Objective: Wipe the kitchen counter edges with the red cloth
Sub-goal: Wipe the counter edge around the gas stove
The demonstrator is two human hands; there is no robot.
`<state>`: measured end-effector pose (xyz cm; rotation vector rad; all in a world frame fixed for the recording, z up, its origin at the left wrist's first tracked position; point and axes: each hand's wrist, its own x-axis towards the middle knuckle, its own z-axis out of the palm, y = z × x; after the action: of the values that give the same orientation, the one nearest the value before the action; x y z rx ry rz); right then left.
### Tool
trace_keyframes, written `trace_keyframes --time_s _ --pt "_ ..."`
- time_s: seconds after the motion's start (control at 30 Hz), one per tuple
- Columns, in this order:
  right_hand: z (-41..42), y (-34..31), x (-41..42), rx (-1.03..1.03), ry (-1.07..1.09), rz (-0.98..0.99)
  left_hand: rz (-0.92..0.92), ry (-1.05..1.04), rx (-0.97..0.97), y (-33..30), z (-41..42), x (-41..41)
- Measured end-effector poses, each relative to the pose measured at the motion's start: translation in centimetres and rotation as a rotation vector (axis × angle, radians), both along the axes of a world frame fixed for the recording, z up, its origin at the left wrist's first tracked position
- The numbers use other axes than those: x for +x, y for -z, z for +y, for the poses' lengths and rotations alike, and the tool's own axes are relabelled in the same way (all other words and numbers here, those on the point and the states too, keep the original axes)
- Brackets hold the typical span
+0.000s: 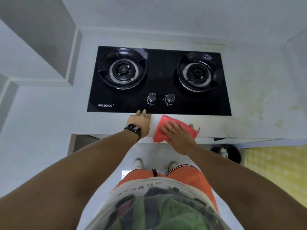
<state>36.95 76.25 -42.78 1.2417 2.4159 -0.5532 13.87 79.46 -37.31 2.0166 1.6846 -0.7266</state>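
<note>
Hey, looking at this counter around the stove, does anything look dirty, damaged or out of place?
Yes. The counter right of the gas hob carries yellowish stains and specks, running toward the front edge. A small brownish bit sits just beyond the red cloth under the right hand; what it is, I cannot tell.
</note>
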Motion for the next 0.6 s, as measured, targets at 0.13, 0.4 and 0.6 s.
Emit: trace_keyframes --time_s 0.13,0.4,0.6 --pt "0.4 1.2 1.3 0.043 -0.01 0.009 -0.095 0.025 -0.002 1.9 -0.5 3.2" --pt "2.9 2.0 10.3 0.014 0.052 0.058 -0.081 -0.015 0.06 3.4 -0.8 7.8" --pt "4.2 2.0 19.4 0.009 0.086 0.06 -0.195 0.034 -0.005 3.6 0.2 14.9"
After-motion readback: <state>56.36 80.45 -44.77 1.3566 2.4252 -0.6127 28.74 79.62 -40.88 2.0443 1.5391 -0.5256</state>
